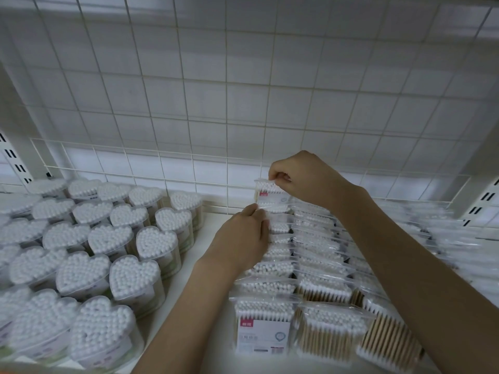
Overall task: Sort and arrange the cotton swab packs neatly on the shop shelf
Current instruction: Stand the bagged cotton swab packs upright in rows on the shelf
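Seen from the head camera, two bare hands work at the back of a row of flat cotton swab packs (266, 265) standing on a white shop shelf (208, 238), right of centre in the frame. The right hand (302, 176), reaching in from the lower right, pinches the top edge of the rearmost pack (270, 194) between thumb and fingers, the pack standing upright just in front of the white wire grid (189, 103) that backs the shelf. The left hand (243, 233), just below it, has its fingers closed on the top of the next pack in the row. More bagged packs fill the lower right, blurred toward the edge. Heart-shaped tubs (108, 238) of swabs crowd the left half, apart from the bagged row.
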`<action>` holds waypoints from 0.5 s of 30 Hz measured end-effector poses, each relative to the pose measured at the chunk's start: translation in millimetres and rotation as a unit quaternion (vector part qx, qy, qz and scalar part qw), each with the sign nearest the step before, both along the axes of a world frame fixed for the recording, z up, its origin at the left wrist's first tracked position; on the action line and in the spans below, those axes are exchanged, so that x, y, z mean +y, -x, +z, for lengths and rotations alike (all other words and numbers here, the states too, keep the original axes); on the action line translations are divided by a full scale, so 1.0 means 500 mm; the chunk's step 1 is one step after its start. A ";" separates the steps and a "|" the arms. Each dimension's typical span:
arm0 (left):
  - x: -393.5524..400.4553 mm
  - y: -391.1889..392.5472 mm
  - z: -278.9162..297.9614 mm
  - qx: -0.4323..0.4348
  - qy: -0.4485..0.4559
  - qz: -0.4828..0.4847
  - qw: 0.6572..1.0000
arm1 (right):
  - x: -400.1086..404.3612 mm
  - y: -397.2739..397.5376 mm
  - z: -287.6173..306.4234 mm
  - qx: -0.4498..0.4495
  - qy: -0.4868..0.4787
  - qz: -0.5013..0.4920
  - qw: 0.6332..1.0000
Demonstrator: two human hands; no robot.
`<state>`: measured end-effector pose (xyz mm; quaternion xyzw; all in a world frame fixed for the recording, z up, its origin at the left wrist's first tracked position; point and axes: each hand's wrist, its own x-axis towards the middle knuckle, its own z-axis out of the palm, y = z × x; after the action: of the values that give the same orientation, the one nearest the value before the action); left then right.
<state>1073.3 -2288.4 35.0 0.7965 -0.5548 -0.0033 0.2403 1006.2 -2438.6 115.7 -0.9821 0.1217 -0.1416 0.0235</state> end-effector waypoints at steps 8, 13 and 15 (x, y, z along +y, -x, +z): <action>-0.003 -0.003 -0.001 0.000 0.004 -0.002 1.000 | -0.026 -0.023 -0.064 0.027 -0.056 0.007 0.998; -0.007 -0.007 0.005 -0.002 -0.017 -0.003 1.000 | -0.033 -0.024 -0.063 0.043 -0.090 0.002 0.995; -0.008 -0.007 0.009 -0.007 -0.023 -0.002 1.000 | -0.032 -0.021 -0.063 0.046 -0.089 -0.008 0.995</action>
<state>1076.7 -2292.4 39.5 0.8006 -0.5579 -0.0109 0.2181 1016.7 -2454.4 84.4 -0.9806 0.1430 -0.0846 0.1043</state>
